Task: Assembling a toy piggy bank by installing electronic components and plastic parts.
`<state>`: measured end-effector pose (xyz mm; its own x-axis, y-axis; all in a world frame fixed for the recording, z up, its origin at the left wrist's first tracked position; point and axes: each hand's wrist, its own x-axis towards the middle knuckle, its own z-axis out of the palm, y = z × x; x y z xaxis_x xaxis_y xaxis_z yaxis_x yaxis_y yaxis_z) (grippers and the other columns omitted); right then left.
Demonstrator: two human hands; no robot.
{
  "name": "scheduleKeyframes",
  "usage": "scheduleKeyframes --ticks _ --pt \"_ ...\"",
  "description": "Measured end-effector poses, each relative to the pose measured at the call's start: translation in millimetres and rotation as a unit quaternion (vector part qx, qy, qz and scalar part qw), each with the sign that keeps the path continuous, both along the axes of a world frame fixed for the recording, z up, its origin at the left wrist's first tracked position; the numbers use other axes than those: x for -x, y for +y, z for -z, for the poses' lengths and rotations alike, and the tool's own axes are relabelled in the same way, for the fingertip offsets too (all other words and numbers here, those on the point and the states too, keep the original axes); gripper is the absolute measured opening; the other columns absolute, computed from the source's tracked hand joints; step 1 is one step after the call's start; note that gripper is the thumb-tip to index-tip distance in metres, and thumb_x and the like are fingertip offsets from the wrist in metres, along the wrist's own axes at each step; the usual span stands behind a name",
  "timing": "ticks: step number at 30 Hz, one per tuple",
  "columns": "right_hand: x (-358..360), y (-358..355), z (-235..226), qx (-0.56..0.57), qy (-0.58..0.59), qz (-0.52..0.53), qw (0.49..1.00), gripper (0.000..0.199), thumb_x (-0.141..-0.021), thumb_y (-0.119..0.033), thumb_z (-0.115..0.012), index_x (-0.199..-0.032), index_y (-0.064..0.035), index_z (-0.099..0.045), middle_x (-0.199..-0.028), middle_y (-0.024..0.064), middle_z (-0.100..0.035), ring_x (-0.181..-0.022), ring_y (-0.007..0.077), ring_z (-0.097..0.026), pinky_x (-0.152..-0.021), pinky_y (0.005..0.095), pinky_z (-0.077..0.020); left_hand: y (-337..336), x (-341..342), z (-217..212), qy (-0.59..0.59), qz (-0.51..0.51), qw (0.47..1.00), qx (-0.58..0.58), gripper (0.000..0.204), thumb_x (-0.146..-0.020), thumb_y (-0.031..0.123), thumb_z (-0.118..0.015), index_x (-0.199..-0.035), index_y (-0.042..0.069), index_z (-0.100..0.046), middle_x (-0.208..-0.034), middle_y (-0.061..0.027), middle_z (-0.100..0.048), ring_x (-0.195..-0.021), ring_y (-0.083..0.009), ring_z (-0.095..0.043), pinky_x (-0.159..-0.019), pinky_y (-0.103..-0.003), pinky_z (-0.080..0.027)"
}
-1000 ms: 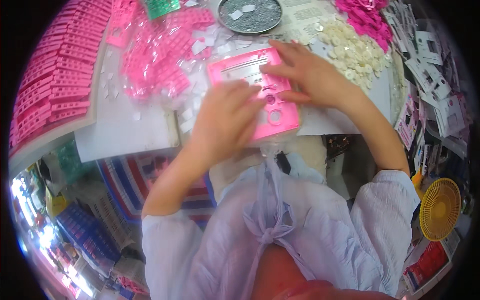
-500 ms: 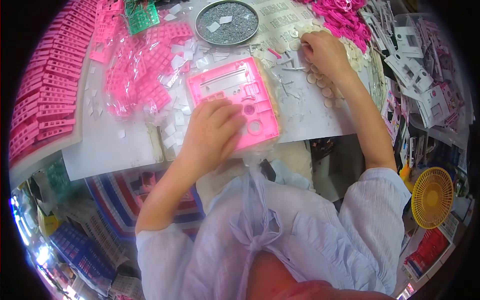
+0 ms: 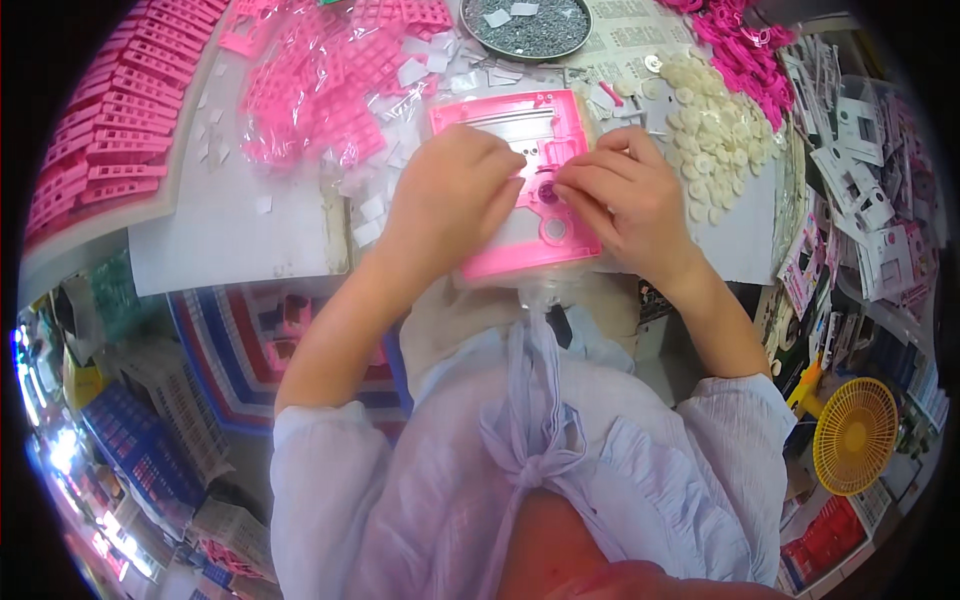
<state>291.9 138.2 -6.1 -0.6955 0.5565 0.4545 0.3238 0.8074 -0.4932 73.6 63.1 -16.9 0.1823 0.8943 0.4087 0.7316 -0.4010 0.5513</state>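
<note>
A pink plastic casing (image 3: 503, 258) lies on a plastic-wrapped pad at the table's front edge, its ribbed inner side up. It has a rectangular window, metal rods near its far side and round openings. My left hand (image 3: 445, 195) rests over its left part, fingers curled and thumb near the fingertips; whatever they hold is hidden. Beside the round openings, my right hand (image 3: 640, 205) is closed in a pinch over the casing, and I cannot make out what is in it. To the right lies a heap of cream-white discs (image 3: 715, 140).
A round tin (image 3: 527, 52) of small grey metal pieces stands at the back. Bagged pink grid parts (image 3: 310, 100) and stacked pink parts (image 3: 125, 110) lie left. Magenta parts (image 3: 745, 60) sit behind the discs. White panels (image 3: 850, 200) and a yellow fan (image 3: 855, 435) are at the right.
My right hand has come from the disc heap to the casing, fingers pinched. My left hand's fingers have curled from lying flatter on it. The whole view has shifted.
</note>
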Motion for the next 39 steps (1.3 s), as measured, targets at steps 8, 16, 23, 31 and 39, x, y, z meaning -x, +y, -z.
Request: scheduleKeyframes --ticks 8,16,23,31,39 --pt "7 -6 19 0.001 -0.040 0.019 0.999 0.018 -0.074 -0.016 -0.082 -0.091 -0.0130 -0.078 -0.088 -0.0001 -0.066 -0.090 0.0243 -0.056 -0.084 0.0381 -0.0461 -4 2 10 0.005 0.019 1.000 0.016 0.017 -0.080 0.010 -0.073 -0.096 0.003 -0.070 -0.103 -0.0109 -0.064 -0.095 -0.0312 -0.061 -0.082 -0.042 -0.049" --pt "10 -2 -3 0.072 -0.095 0.030 0.992 0.012 -0.074 -0.011 -0.080 -0.084 -0.0069 -0.073 -0.095 0.0057 -0.064 -0.094 0.0281 -0.054 -0.086 0.0392 -0.0470 -3 4 12 0.001 0.024 1.000 0.007 0.018 -0.080 0.010 -0.072 -0.096 0.004 -0.070 -0.104 -0.0102 -0.064 -0.095 -0.0306 -0.061 -0.083 -0.043 -0.049" --pt "16 -3 3 0.055 -0.106 0.018 0.993 0.013 -0.075 -0.007 -0.076 -0.084 -0.0023 -0.067 -0.102 0.0093 -0.062 -0.097 0.0319 -0.052 -0.086 0.0408 -0.0473 -3 4 13 0.003 0.021 1.000 0.011 0.019 -0.079 0.010 -0.072 -0.097 0.004 -0.071 -0.104 -0.0100 -0.064 -0.095 -0.0307 -0.061 -0.083 -0.042 -0.049" --pt "24 -12 9 0.014 -0.128 0.072 0.989 0.017 -0.073 -0.007 -0.075 -0.086 -0.0045 -0.065 -0.101 0.0099 -0.060 -0.098 0.0335 -0.052 -0.084 0.0436 -0.0460 3 6 0 -0.029 0.017 0.999 0.039 0.016 -0.084 0.011 -0.070 -0.098 0.005 -0.071 -0.105 -0.0114 -0.065 -0.094 -0.0302 -0.063 -0.084 -0.042 -0.050" --pt "13 16 -9 0.037 0.014 0.065 0.997 0.027 -0.075 -0.012 -0.080 -0.096 -0.0051 -0.065 -0.101 0.0070 -0.062 -0.098 0.0294 -0.054 -0.087 0.0393 -0.0455 168 11 1 0.166 -0.071 0.981 0.065 0.015 -0.085 0.021 -0.063 -0.086 0.012 -0.075 -0.082 -0.0106 -0.070 -0.084 -0.0318 -0.069 -0.086 -0.047 -0.049"
